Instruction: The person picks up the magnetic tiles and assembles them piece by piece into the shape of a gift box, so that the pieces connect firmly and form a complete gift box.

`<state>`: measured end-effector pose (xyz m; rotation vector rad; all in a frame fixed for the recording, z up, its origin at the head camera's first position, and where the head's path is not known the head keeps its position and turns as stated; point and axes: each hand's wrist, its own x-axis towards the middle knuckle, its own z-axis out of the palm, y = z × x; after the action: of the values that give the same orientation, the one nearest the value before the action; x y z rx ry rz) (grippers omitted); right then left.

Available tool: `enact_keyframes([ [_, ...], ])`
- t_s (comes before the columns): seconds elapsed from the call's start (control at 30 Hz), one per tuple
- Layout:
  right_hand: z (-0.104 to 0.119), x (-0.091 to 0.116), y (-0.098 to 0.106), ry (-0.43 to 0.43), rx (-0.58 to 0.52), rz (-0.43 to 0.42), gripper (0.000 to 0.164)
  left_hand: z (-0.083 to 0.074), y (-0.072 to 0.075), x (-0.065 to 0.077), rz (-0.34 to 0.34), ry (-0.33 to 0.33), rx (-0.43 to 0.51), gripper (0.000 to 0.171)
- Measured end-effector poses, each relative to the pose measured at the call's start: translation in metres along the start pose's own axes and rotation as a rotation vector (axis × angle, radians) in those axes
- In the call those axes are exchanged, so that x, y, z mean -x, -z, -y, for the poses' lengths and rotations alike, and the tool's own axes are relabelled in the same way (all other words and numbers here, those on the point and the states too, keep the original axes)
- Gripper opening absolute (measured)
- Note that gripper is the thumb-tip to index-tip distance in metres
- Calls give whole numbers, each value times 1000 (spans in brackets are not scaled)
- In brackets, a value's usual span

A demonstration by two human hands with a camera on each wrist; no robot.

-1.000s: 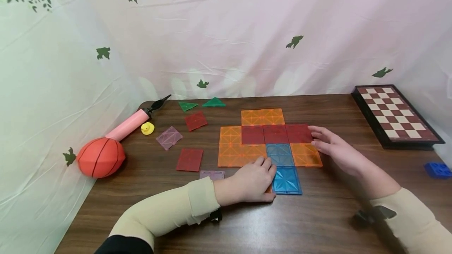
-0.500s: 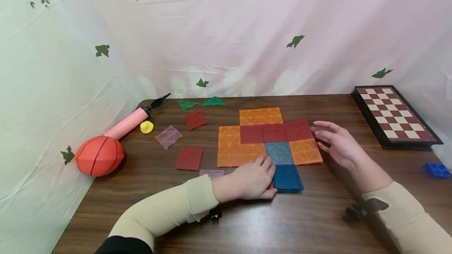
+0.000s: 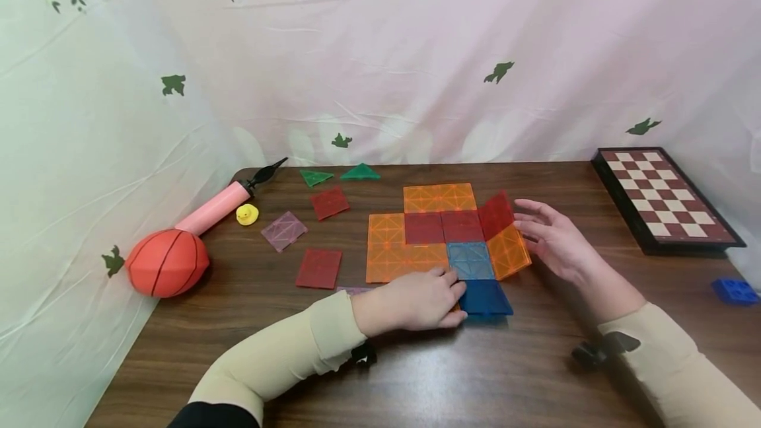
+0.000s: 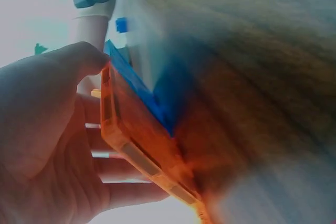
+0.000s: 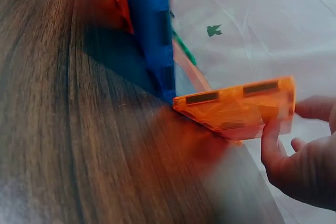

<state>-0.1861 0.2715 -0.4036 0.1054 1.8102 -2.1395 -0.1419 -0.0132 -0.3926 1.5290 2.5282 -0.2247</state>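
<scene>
Translucent magnetic tiles lie joined edge to edge at the table's middle: flat orange tiles [image 3: 386, 249], two flat red tiles and a flat blue tile [image 3: 470, 261]. Along the right side, a red tile [image 3: 497, 216] and an orange tile [image 3: 508, 252] tilt upward. My right hand [image 3: 555, 243] touches their outer faces with extended fingers; its thumb [image 5: 270, 135] meets the orange tile. At the front, my left hand [image 3: 416, 300] pinches another raised orange tile [image 4: 142, 129], largely hidden under it in the head view. Beside that, a front blue tile [image 3: 486, 297] is tilted up.
Loose red tiles [image 3: 319, 268], a purple tile [image 3: 284, 231] and green triangles [image 3: 360, 172] lie to the left and back. Further left are a yellow duck [image 3: 246, 214] and a pink pump with a red ball [image 3: 168, 264]. A chessboard [image 3: 668, 193] and blue brick [image 3: 736, 290] stand right.
The right-hand red and orange tiles have swung up from flat, and the front blue tile has tilted up. My right hand has shifted slightly with them; the left stays nearly in place.
</scene>
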Motion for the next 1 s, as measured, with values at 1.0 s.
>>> enact_keyframes([
  [1.0,-10,-16,-17,71,443,109,68,-3,9,4,-593,17,-228,36],
])
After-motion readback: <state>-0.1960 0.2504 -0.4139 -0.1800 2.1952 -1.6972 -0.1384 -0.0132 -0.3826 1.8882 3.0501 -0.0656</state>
